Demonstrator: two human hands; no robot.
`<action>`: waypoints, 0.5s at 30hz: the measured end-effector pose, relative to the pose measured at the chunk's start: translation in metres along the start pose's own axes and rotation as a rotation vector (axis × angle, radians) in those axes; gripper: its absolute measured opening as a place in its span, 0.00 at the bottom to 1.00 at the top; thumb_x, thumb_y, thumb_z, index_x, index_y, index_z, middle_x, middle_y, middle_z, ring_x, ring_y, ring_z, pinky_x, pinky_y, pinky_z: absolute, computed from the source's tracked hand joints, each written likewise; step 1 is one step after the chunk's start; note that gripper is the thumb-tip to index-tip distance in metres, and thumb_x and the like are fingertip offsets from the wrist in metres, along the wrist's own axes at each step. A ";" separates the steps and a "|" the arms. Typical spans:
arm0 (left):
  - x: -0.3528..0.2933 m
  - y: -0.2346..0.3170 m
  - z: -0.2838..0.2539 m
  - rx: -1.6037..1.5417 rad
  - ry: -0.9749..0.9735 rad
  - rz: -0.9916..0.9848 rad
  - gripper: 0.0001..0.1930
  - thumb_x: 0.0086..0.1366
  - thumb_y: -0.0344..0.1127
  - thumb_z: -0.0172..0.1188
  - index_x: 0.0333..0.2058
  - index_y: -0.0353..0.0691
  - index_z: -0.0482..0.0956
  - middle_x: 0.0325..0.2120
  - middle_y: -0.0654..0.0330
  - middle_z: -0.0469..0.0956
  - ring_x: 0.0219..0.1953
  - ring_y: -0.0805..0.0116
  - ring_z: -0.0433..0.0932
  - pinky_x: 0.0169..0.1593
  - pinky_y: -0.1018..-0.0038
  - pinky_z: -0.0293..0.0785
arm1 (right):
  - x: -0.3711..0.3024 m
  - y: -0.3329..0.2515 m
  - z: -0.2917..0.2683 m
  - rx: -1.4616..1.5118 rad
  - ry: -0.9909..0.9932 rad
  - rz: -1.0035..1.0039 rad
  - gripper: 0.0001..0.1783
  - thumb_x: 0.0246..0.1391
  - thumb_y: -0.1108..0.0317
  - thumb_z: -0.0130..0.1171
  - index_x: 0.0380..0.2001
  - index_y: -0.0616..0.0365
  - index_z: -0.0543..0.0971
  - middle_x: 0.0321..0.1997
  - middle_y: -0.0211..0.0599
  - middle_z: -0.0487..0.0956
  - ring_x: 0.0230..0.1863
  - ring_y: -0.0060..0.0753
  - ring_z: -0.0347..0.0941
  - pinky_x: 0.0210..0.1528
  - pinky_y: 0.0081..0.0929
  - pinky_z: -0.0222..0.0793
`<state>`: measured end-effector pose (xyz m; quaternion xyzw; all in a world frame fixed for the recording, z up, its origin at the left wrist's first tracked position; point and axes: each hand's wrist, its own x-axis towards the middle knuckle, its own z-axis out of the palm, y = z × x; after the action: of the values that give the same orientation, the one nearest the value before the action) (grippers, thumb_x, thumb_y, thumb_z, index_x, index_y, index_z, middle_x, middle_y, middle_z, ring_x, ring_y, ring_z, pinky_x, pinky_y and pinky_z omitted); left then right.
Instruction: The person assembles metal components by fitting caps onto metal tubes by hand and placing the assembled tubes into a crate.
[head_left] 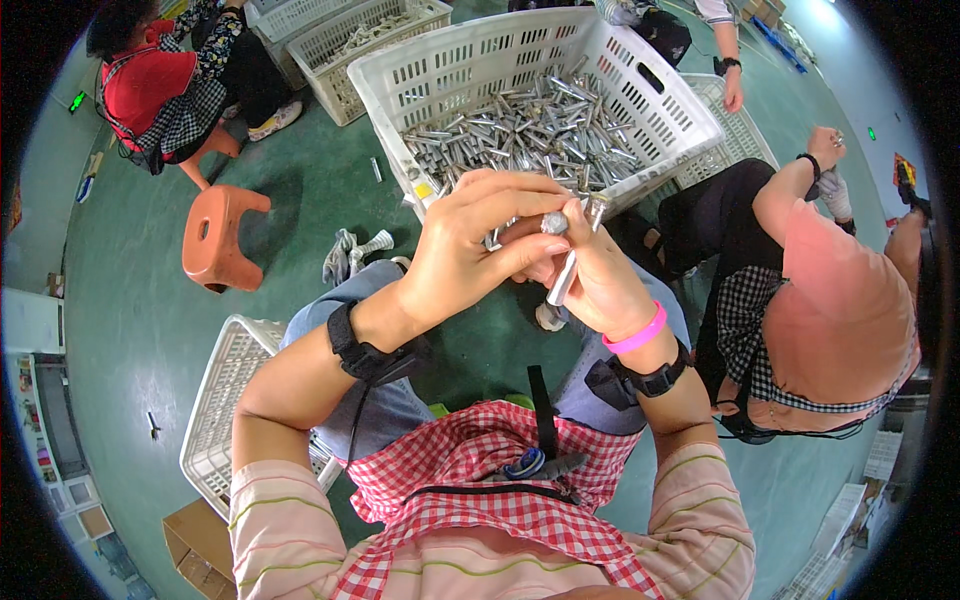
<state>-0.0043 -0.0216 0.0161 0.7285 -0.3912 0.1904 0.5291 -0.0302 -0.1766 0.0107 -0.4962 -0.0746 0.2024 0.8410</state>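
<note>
Both my hands are raised together in front of the big white crate (690, 125), which holds a heap of shiny metal tubes (520, 135). My left hand (470, 240) is closed, thumb and fingers pinching a short metal piece (554, 223) whose round end points up at me. Close against it, my right hand (610, 280) is curled around a silver metal tube (563, 280) slanting below its thumb. Another shiny piece (596, 212) shows by the right fingers. The fingers overlap, so how far each piece reaches into the palms is hidden.
An orange stool (215, 240) stands to the left, with grey gloves (352, 255) on the floor nearby. A white basket (215, 410) sits by my left leg, a cardboard box (195, 545) behind it. Co-workers sit at the right (840, 310) and far left (145, 95).
</note>
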 end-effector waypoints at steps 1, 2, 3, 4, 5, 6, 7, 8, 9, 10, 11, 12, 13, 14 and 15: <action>0.000 0.000 0.000 -0.007 0.006 -0.009 0.14 0.49 0.33 0.64 0.37 0.38 0.78 0.37 0.56 0.77 0.41 0.60 0.75 0.46 0.69 0.68 | 0.001 0.001 0.000 0.050 -0.032 0.020 0.27 0.55 0.41 0.41 0.28 0.56 0.71 0.21 0.22 0.65 0.25 0.14 0.60 0.27 0.15 0.56; 0.000 0.000 0.000 -0.008 0.006 -0.009 0.14 0.49 0.33 0.64 0.37 0.38 0.78 0.37 0.56 0.77 0.41 0.60 0.75 0.46 0.69 0.68 | 0.001 0.002 -0.001 0.099 -0.064 0.040 0.28 0.55 0.39 0.40 0.28 0.56 0.71 0.21 0.23 0.66 0.25 0.15 0.60 0.28 0.17 0.57; 0.001 0.000 -0.001 -0.002 -0.004 -0.008 0.14 0.49 0.33 0.64 0.36 0.37 0.77 0.37 0.56 0.77 0.41 0.60 0.75 0.45 0.69 0.68 | 0.001 0.002 -0.002 0.099 -0.063 0.040 0.28 0.55 0.39 0.40 0.28 0.56 0.71 0.21 0.23 0.66 0.25 0.15 0.60 0.28 0.17 0.57; 0.001 0.000 -0.001 0.003 -0.014 -0.007 0.13 0.49 0.33 0.64 0.35 0.37 0.77 0.36 0.56 0.77 0.40 0.61 0.75 0.45 0.69 0.68 | 0.001 0.003 -0.003 0.126 -0.086 0.072 0.29 0.54 0.38 0.40 0.28 0.56 0.71 0.23 0.23 0.67 0.25 0.17 0.61 0.29 0.18 0.58; 0.000 0.000 -0.001 0.004 -0.014 -0.009 0.13 0.49 0.33 0.64 0.35 0.37 0.77 0.36 0.56 0.77 0.40 0.61 0.75 0.45 0.69 0.68 | 0.001 0.002 -0.003 0.152 -0.110 0.106 0.30 0.54 0.37 0.39 0.29 0.57 0.71 0.24 0.24 0.68 0.26 0.18 0.62 0.30 0.19 0.59; 0.000 0.000 -0.002 -0.018 -0.025 -0.016 0.12 0.50 0.34 0.64 0.33 0.37 0.76 0.36 0.56 0.77 0.40 0.61 0.75 0.45 0.69 0.68 | 0.000 -0.003 -0.001 0.153 -0.110 0.107 0.30 0.54 0.37 0.39 0.29 0.57 0.71 0.24 0.24 0.68 0.26 0.18 0.62 0.30 0.19 0.59; 0.000 0.000 -0.003 -0.041 -0.036 -0.023 0.11 0.50 0.34 0.64 0.32 0.37 0.76 0.35 0.57 0.77 0.40 0.61 0.75 0.45 0.69 0.68 | 0.000 -0.012 0.003 0.203 -0.087 0.144 0.31 0.54 0.37 0.39 0.30 0.58 0.72 0.25 0.25 0.69 0.27 0.18 0.63 0.31 0.19 0.59; 0.000 0.000 -0.003 -0.042 -0.036 -0.024 0.11 0.50 0.34 0.64 0.32 0.37 0.76 0.35 0.57 0.77 0.40 0.61 0.75 0.45 0.69 0.68 | -0.001 -0.017 0.005 0.253 -0.062 0.179 0.31 0.54 0.37 0.39 0.30 0.58 0.72 0.26 0.26 0.70 0.27 0.19 0.63 0.33 0.19 0.60; 0.001 0.001 -0.003 -0.039 -0.045 -0.033 0.11 0.50 0.34 0.64 0.32 0.37 0.75 0.35 0.57 0.77 0.40 0.61 0.75 0.45 0.69 0.68 | -0.001 -0.016 0.005 0.254 -0.061 0.180 0.31 0.54 0.37 0.39 0.30 0.58 0.72 0.26 0.26 0.70 0.27 0.19 0.63 0.33 0.19 0.60; 0.001 0.002 -0.004 -0.036 -0.053 -0.043 0.11 0.50 0.34 0.64 0.31 0.38 0.75 0.34 0.57 0.77 0.39 0.61 0.75 0.45 0.70 0.67 | -0.002 -0.014 0.003 0.176 -0.064 0.149 0.32 0.54 0.38 0.39 0.33 0.59 0.72 0.28 0.28 0.71 0.28 0.19 0.64 0.34 0.19 0.60; 0.002 0.002 -0.003 -0.037 -0.053 -0.042 0.11 0.50 0.34 0.64 0.31 0.38 0.75 0.34 0.57 0.77 0.39 0.61 0.75 0.45 0.70 0.67 | -0.002 -0.011 0.002 0.098 -0.068 0.117 0.32 0.54 0.38 0.39 0.35 0.60 0.72 0.30 0.29 0.72 0.29 0.19 0.65 0.35 0.19 0.60; 0.002 0.002 -0.003 -0.029 -0.051 -0.042 0.12 0.49 0.34 0.65 0.31 0.38 0.75 0.34 0.57 0.77 0.39 0.61 0.75 0.44 0.70 0.67 | -0.001 -0.009 -0.001 0.098 -0.067 0.117 0.32 0.54 0.38 0.39 0.35 0.60 0.72 0.30 0.29 0.72 0.29 0.19 0.65 0.35 0.19 0.60; 0.002 0.002 -0.003 -0.020 -0.049 -0.042 0.12 0.48 0.34 0.65 0.31 0.38 0.75 0.34 0.57 0.77 0.39 0.61 0.75 0.44 0.70 0.67 | -0.001 -0.006 -0.004 0.064 -0.075 0.079 0.32 0.55 0.39 0.39 0.37 0.61 0.72 0.31 0.30 0.72 0.30 0.19 0.65 0.36 0.19 0.61; 0.002 0.001 -0.002 -0.022 -0.050 -0.042 0.12 0.48 0.34 0.65 0.31 0.38 0.75 0.34 0.57 0.77 0.39 0.61 0.75 0.44 0.70 0.67 | -0.001 -0.004 -0.006 0.030 -0.081 0.042 0.32 0.55 0.39 0.39 0.38 0.61 0.71 0.33 0.30 0.72 0.31 0.18 0.66 0.37 0.19 0.62; 0.002 0.000 -0.001 -0.011 -0.050 -0.037 0.13 0.47 0.34 0.66 0.31 0.38 0.75 0.34 0.57 0.77 0.38 0.61 0.75 0.44 0.70 0.67 | -0.001 -0.004 -0.006 0.029 -0.079 0.043 0.32 0.55 0.39 0.39 0.38 0.61 0.71 0.33 0.30 0.72 0.31 0.18 0.66 0.37 0.19 0.62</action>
<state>-0.0031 -0.0214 0.0183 0.7372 -0.3917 0.1600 0.5268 -0.0279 -0.1835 0.0112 -0.4769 -0.0943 0.2409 0.8400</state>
